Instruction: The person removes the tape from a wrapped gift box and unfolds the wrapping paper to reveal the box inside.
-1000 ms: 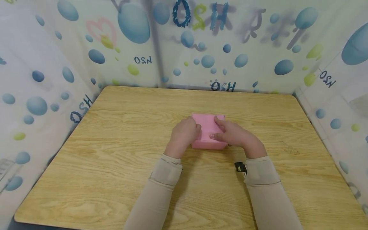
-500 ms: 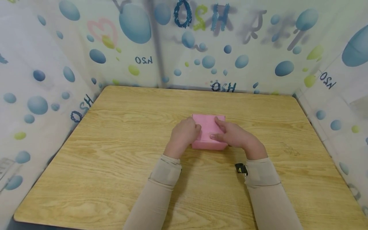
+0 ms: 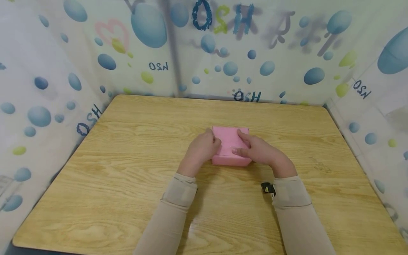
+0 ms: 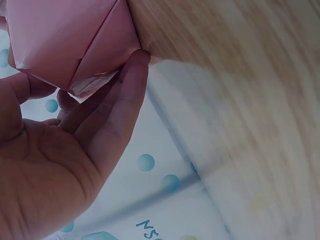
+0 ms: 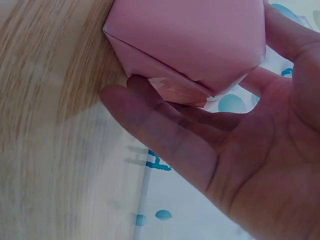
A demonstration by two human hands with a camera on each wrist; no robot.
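Observation:
A pink paper-wrapped box (image 3: 230, 143) sits on the wooden table between both hands. At its left end, my left hand (image 3: 202, 148) holds the box with bent fingers. The left wrist view shows that hand's fingers (image 4: 117, 110) against the folded paper end, where a shiny, loose-looking edge sticks out. From the other side my right hand (image 3: 261, 150) grips the box, thumb and one finger over its top. In the right wrist view its other fingers (image 5: 160, 125) reach along the folded end of the wrapping (image 5: 190, 40). The box's underside is hidden.
The wood-grain table (image 3: 127, 148) has a rounded back edge close to a patterned curtain (image 3: 204, 53) with blue drops. Similar curtain hangs at both sides. A small black device (image 3: 267, 187) shows at the right wrist cuff.
My left hand and forearm have shifted slightly left and the fingers have moved a little along the box's end. The right hand and the box stay nearly still.

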